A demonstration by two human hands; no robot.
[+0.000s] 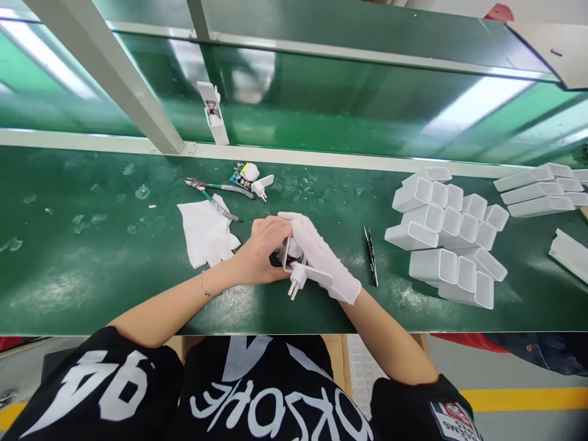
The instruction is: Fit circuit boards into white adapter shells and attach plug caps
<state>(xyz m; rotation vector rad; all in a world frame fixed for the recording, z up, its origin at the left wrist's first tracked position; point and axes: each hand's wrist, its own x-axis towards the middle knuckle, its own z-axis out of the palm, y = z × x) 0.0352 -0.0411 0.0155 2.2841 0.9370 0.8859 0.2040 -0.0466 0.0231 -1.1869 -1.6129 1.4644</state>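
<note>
Between my two hands is a white plug housing [285,252], its open end facing me, with parts inside it. A white end piece with a two-pin plug [297,277] hangs out at that end. My bare left hand [263,251] curls around the housing's left side. On the right side, my right hand [319,257], in a white glove, is wrapped against it, most fingertips hidden. A white glove [206,234] lies flat beside my left wrist. Behind it are green-handled pliers [215,199], a circuit board [239,176] and another two-pin plug piece [261,187].
Black tweezers [370,257] lie right of my hands. Several white open housings [434,266] are stacked farther right, with more [528,179] at the far right. An opened white unit [213,115] stands at the back behind the frame rail [294,157].
</note>
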